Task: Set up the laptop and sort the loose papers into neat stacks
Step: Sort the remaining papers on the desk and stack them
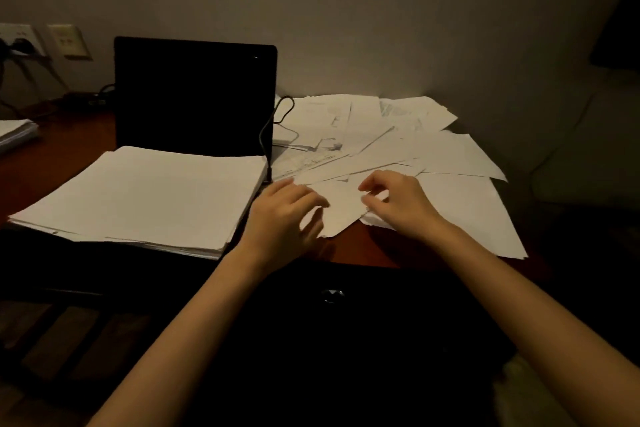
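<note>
the room is dim. on the dark wooden desk (353,248) a laptop (195,95) stands open with its screen black, and a thick neat stack of paper (145,196) covers its keyboard. a thin cable (268,130) runs down the laptop's right edge. loose papers (398,146) sprawl to the right of it, overlapping at all angles. the left hand (282,218) hovers with fingers loosely spread at the near edge of the sheets, holding nothing. the right hand (398,203) has its fingers curled over a sheet; whether it pinches it i cannot tell.
</note>
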